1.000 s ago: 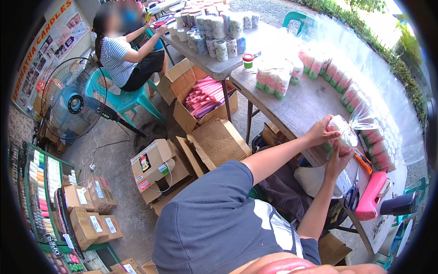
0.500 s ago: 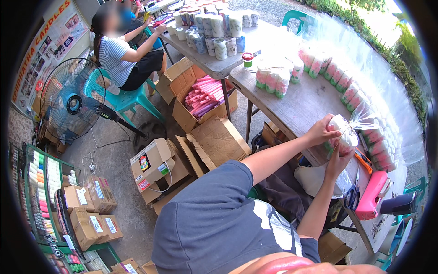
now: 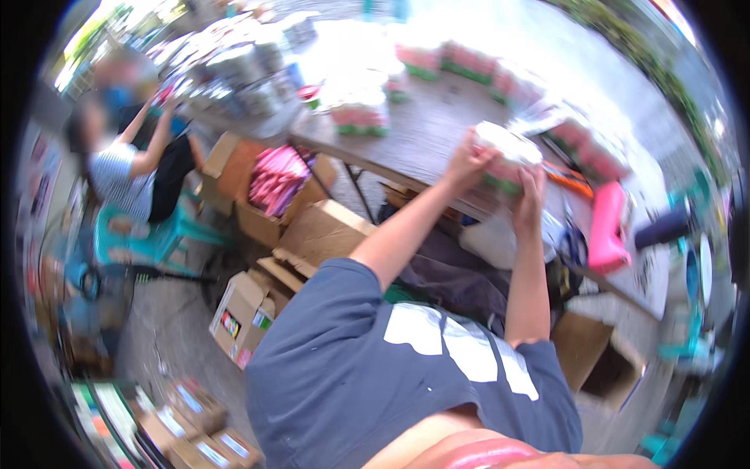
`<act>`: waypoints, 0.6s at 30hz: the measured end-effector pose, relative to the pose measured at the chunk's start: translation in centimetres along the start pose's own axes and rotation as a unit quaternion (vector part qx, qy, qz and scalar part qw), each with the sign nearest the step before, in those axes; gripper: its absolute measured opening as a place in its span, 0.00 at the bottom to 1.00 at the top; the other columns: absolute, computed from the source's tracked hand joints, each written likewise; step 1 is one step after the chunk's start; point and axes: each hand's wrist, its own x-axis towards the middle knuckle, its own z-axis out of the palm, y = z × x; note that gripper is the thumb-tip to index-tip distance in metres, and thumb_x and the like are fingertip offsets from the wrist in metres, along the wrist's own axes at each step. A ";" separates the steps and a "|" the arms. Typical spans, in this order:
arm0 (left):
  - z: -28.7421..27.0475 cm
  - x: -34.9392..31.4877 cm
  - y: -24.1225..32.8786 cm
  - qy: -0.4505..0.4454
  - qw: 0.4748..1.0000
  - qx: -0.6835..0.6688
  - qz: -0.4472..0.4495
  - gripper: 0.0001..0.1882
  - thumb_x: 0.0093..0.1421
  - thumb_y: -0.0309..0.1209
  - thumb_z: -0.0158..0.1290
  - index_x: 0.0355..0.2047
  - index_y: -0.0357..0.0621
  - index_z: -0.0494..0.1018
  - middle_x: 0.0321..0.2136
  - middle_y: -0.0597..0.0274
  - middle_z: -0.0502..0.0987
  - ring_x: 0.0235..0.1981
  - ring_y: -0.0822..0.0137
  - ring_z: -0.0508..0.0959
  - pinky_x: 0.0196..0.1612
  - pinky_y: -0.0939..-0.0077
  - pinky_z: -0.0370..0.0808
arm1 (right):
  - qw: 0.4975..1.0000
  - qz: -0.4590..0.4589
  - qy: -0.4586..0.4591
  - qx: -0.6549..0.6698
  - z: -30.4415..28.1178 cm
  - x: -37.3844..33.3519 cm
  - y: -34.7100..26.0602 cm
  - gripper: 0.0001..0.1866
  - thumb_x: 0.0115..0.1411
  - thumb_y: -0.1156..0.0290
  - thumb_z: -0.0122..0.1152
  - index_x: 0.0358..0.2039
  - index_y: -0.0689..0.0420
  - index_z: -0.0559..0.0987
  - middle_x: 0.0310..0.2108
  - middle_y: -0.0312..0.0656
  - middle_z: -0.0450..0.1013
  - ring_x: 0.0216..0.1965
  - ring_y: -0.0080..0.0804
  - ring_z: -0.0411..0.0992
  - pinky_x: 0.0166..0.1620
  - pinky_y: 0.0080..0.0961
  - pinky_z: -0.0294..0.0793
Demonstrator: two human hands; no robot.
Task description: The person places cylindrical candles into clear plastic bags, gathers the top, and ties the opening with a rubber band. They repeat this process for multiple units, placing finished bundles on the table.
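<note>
Over the near edge of the grey table, both my hands grip a plastic-wrapped pack of pink, white and green candles. My left hand closes on its left side, and my right hand presses its right side from below. The pack's white top faces up. Clear plastic shows behind it, but blur hides whether it belongs to this pack. Right of my right hand lie an orange-handled tool, blue-handled scissors and a pink handheld tool.
Similar packs line the table's far side. A dark tumbler stands at the right edge. Leftward are a second table with wrapped rolls, a seated person, and an open box of pink sticks. Cardboard boxes sit below.
The view has swung, shifting the tables leftward, and is blurred. Both hands still hold the pack; its gathered plastic neck, plain before at its right, is no longer clearly visible.
</note>
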 end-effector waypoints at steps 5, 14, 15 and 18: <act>0.5 -1.3 0.4 0.163 0.952 0.127 0.224 0.22 0.65 0.40 0.48 0.52 0.35 0.66 0.48 0.51 0.67 0.49 0.61 0.68 0.57 0.63 0.65 | 0.997 -0.017 0.039 0.062 -2.9 -0.2 -6.9 0.26 0.66 0.64 0.54 0.61 0.62 0.66 0.55 0.44 0.69 0.56 0.29 0.67 0.63 0.28 0.64; 2.7 -5.3 4.2 0.103 0.952 0.256 0.132 0.17 0.57 0.26 0.60 0.45 0.38 0.68 0.37 0.54 0.73 0.37 0.61 0.77 0.44 0.67 0.71 | 0.637 -0.232 0.174 -0.715 -8.5 -9.2 -9.9 0.16 0.59 0.74 0.59 0.48 0.61 0.76 0.46 0.47 0.73 0.49 0.49 0.70 0.55 0.40 0.69; 2.3 -5.5 4.8 0.096 0.954 0.252 0.129 0.14 0.59 0.22 0.58 0.45 0.38 0.68 0.37 0.56 0.75 0.35 0.66 0.79 0.39 0.72 0.74 | 0.617 -0.193 0.172 -0.743 -10.2 -9.5 -8.8 0.15 0.59 0.74 0.59 0.47 0.61 0.76 0.46 0.48 0.72 0.49 0.48 0.70 0.55 0.41 0.69; 1.7 -5.6 5.3 0.069 0.997 -0.033 -0.003 0.10 0.64 0.22 0.52 0.45 0.37 0.69 0.38 0.60 0.74 0.34 0.72 0.77 0.38 0.77 0.77 | 0.595 -0.111 0.120 -0.787 -11.9 -9.5 -8.5 0.18 0.61 0.68 0.61 0.49 0.63 0.75 0.46 0.50 0.71 0.51 0.49 0.69 0.55 0.42 0.69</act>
